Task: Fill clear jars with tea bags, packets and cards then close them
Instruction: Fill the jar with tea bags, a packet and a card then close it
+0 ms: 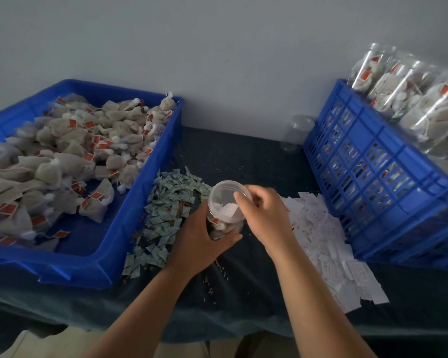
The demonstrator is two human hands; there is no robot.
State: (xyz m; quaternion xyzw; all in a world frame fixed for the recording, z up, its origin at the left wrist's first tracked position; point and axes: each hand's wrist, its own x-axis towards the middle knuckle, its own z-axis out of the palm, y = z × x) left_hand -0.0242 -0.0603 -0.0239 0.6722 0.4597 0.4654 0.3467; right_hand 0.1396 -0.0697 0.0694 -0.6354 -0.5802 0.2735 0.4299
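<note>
Bare forearms; left hand (205, 240), right hand (265, 215) bare.

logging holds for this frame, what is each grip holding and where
The left grip holds the clear jar round its lower body; the right grip pinches the jar's top rim, whether lidded unclear.

- Your left hand (205, 239) wraps the jar (225, 210); its base and lower wall are hidden under your palm.
- Your right hand (264, 210) curls at the mouth. Lid seated or not: cannot tell.
- Cards (328, 241) right of the grip: print too small to read.
- Tray (145, 192) left of the grip and crate (403, 146) right of it both run off frame.
- Empty jar (299, 133) beyond the grip: blurred, partly behind the crate.
</note>
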